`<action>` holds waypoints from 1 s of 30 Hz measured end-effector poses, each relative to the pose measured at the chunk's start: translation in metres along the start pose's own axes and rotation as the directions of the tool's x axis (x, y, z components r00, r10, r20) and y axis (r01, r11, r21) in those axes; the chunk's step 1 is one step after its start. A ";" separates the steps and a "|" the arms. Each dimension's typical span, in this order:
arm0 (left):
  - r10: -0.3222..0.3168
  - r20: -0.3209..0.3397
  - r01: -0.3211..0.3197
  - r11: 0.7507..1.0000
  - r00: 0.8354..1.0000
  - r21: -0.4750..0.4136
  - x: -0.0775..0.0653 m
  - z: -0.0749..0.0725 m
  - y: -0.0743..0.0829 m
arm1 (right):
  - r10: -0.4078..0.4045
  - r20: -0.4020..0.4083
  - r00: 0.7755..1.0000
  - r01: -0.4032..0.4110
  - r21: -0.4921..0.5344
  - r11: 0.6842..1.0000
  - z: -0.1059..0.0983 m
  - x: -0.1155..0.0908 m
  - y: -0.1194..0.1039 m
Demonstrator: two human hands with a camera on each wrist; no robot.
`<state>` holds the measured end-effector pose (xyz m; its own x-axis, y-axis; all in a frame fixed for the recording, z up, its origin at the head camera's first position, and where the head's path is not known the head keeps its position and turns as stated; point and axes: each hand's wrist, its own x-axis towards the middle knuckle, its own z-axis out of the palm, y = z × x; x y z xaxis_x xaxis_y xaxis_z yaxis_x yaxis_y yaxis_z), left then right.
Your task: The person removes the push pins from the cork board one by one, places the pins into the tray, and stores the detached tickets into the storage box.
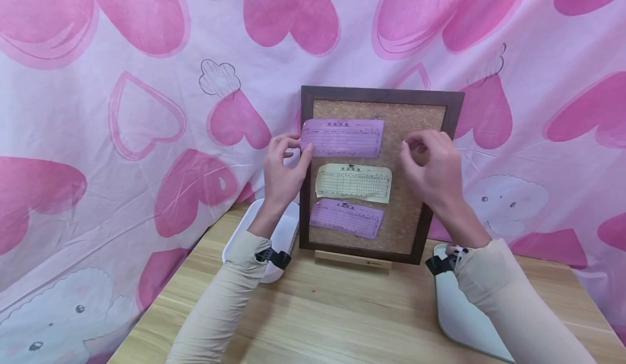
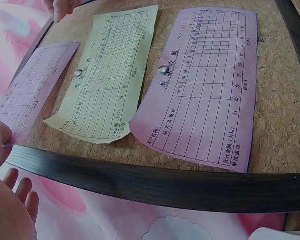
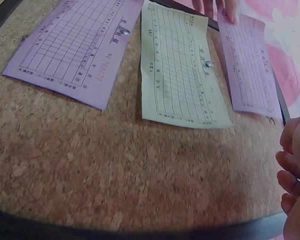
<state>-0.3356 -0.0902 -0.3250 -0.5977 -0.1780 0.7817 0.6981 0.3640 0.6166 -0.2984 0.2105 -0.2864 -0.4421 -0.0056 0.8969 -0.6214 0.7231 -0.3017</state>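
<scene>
My left hand (image 1: 285, 165) pinches the left edge of the upper purple receipt slip (image 1: 344, 140), holding it against the cork board (image 1: 408, 190). No pin shows on that slip. Below it, a pale yellow receipt slip (image 1: 352, 183) and a lower purple receipt slip (image 1: 347, 219) hang from silver push pins, seen as a pin (image 2: 78, 73) and another pin (image 2: 163, 69) in the left wrist view. To the right of the slips, my right hand (image 1: 437, 168) hovers at the board with thumb and index finger bent together. I cannot tell whether a tiny thing lies between their tips.
The board has a dark wooden frame (image 1: 362, 253) and stands upright on a light wooden base (image 1: 352, 261). A white tray (image 1: 283, 233) lies behind my left forearm; a pale tray (image 1: 462, 320) sits under my right one. Heart-patterned cloth (image 1: 293, 5) hangs behind the wooden table (image 1: 352, 315).
</scene>
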 end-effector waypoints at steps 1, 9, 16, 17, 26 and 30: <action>-0.001 -0.001 0.001 1.000 1.000 -0.003 0.000 -0.001 0.000 | 0.000 -0.004 1.000 0.000 -0.002 1.000 -0.002 -0.001 0.001; 0.008 -0.014 -0.008 1.000 1.000 -0.018 -0.001 -0.008 -0.002 | 0.010 -0.031 0.999 -0.010 0.000 1.000 -0.014 -0.012 0.012; 0.011 -0.020 -0.012 0.998 1.000 -0.068 -0.003 -0.013 -0.004 | 0.007 -0.015 1.000 -0.007 -0.012 1.000 -0.027 -0.021 0.018; 0.008 -0.025 -0.010 0.998 1.000 -0.068 -0.003 -0.013 -0.003 | 0.011 -0.019 1.000 -0.011 -0.009 1.000 -0.028 -0.023 0.018; -0.027 -0.048 0.024 0.997 0.998 -0.075 -0.008 -0.016 -0.001 | 0.033 -0.028 0.999 -0.035 -0.047 0.998 -0.041 -0.033 0.024; -0.039 -0.042 0.036 0.996 0.998 -0.079 -0.010 -0.020 0.000 | 0.054 -0.031 0.998 -0.055 -0.052 0.997 -0.046 -0.039 0.026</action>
<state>-0.3219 -0.1071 -0.3311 -0.6074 -0.2307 0.7601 0.7050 0.2845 0.6497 -0.2675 0.2617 -0.3142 -0.4544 0.0546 0.8891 -0.5615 0.7573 -0.3335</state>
